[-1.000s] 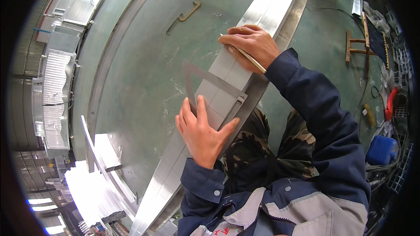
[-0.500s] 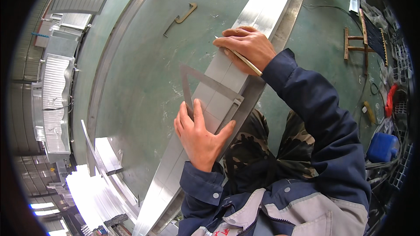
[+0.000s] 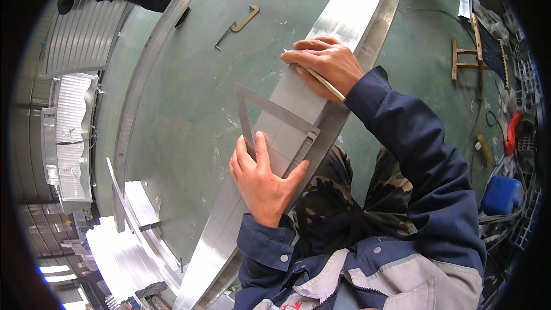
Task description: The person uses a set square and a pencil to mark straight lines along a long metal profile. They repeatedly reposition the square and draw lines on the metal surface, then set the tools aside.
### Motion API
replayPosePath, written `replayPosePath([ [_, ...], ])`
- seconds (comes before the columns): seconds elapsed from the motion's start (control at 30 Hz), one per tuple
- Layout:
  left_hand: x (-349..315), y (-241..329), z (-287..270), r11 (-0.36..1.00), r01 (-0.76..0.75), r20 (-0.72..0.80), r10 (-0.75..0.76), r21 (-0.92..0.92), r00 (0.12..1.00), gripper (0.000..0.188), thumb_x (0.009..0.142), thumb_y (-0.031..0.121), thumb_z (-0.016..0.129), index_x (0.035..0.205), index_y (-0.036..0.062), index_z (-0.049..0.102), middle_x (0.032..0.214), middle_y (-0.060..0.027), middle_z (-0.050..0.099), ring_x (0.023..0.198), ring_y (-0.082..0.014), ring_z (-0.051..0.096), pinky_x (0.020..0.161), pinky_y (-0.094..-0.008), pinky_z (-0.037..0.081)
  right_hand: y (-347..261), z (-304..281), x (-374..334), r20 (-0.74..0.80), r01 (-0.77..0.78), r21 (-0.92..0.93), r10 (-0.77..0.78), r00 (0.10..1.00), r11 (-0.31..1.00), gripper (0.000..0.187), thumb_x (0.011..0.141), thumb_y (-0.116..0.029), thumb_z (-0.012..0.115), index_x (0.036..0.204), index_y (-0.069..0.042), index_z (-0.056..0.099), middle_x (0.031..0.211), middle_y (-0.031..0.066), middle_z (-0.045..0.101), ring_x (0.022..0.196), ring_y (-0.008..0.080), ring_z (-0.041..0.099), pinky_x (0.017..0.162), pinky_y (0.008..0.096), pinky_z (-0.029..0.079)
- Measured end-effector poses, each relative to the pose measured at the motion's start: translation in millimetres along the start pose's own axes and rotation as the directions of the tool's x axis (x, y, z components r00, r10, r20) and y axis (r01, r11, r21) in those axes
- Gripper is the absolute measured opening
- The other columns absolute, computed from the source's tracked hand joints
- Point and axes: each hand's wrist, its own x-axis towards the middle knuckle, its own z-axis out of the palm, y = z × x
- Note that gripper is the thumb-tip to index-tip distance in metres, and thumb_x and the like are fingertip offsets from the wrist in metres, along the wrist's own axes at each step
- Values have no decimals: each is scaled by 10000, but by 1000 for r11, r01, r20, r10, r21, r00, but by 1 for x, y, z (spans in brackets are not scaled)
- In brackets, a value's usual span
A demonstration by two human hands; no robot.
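Observation:
A long silvery metal beam (image 3: 344, 8), marked with thin lines, runs diagonally in front of me. Lying across it is a metal triangle square (image 3: 281, 113), its thick edge along the beam's near side and one corner jutting past the far side. My left hand (image 3: 261, 181) holds the square against the beam, thumb at the thick edge and fingers at the slanted arm. Farther up the beam, my right hand (image 3: 330, 66) is closed round a pale pencil (image 3: 326, 84) and rests on the metal. The pencil's tip points left, apart from the square.
A C-shaped clamp (image 3: 247, 18) lies on the green surface (image 3: 189, 92) beyond the beam. At upper left, a dark-sleeved person reaches over a ribbed grey panel (image 3: 86, 34). On the right are a wooden frame (image 3: 468, 60), a blue jug (image 3: 501, 194) and loose cables.
A dark-clothed person's arm has come into view at upper left, and the ribbed panel there has shifted down and left. My hands, the pencil and the square have hardly moved.

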Motion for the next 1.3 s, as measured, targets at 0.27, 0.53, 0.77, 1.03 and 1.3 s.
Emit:
replayPosePath([
  [0.27, 1, -1, -1, 1000, 5, -9, -5, -8, 1000, 1044, 768, 583, 988, 1575, 12, 648, 1609, -354, 518, 1472, -514, 513, 1231, -584, 437, 3, 5, -1, 6, 1, -25, -1, 1000, 1000, 382, 1047, -139, 718, 1416, -226, 761, 1275, 134, 837, 1230, 312, 797, 1157, 481, 596],
  [0.53, 2, -1, 2, 1000, -1, -10, 1, -13, 1000, 1053, 770, 624, 978, 1574, 27, 651, 1598, -348, 530, 1459, -515, 522, 1219, -587, 446, -6, -17, 8, 22, -122, 357, 122, 992, 926, 295, 1084, -193, 719, 1352, -115, 813, 1223, 146, 844, 1129, 306, 811, 1022, 439, 634],
  [0.77, 2, -3, 2, 1000, 2, -31, -2, 11, 1000, 1062, 756, 645, 978, 1564, 32, 663, 1587, -333, 546, 1434, -509, 541, 1195, -587, 465, -50, -28, 21, 292, -351, 683, 202, 935, 640, 200, 954, -97, 679, 1102, -3, 776, 932, 142, 804, 810, 272, 769, 786, 381, 619],
  [1.03, 3, -2, 3, 1000, 4, -47, -3, 9, 999, 1058, 734, 637, 988, 1547, 35, 679, 1565, -323, 559, 1410, -507, 554, 1182, -591, 475, -56, -11, 23, 298, -340, 573, 197, 934, 746, 106, 919, -143, 706, 979, -56, 715, 820, 139, 758, 737, 343, 738, 722, 420, 592],
  [1.3, 4, -1, 3, 1000, -5, -52, 6, 20, 999, 1066, 742, 677, 968, 1540, 31, 683, 1550, -325, 562, 1408, -513, 551, 1178, -601, 474, -56, -5, 23, 280, -315, 512, 191, 941, 799, 115, 920, -173, 744, 985, -80, 728, 850, 129, 788, 783, 375, 772, 720, 438, 601],
])
